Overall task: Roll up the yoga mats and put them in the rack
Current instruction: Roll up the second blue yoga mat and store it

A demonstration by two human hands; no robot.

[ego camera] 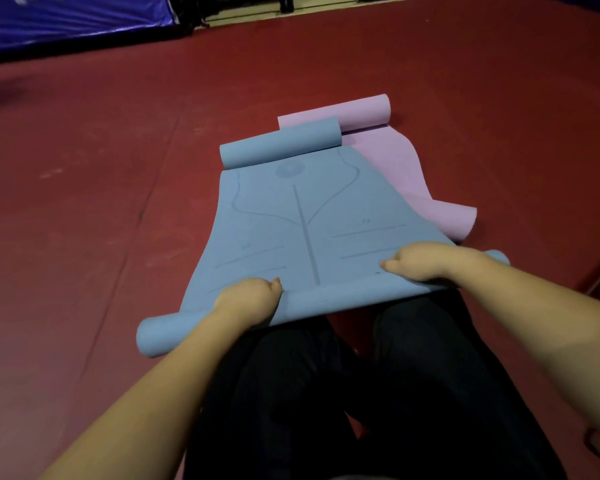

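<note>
Blue mat (302, 216) mid-frame, near end rolled at our knees | left hand (246, 299) and right hand (420, 259) curl over roll, gripping | risk: uneven push cones it; far curl springs back; pink mat (395, 168) beneath drags along

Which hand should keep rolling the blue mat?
Probably both together. The left hand and right hand each sit on the rolled near edge of the blue mat, either side of its centre line; neither looks better placed.
</note>
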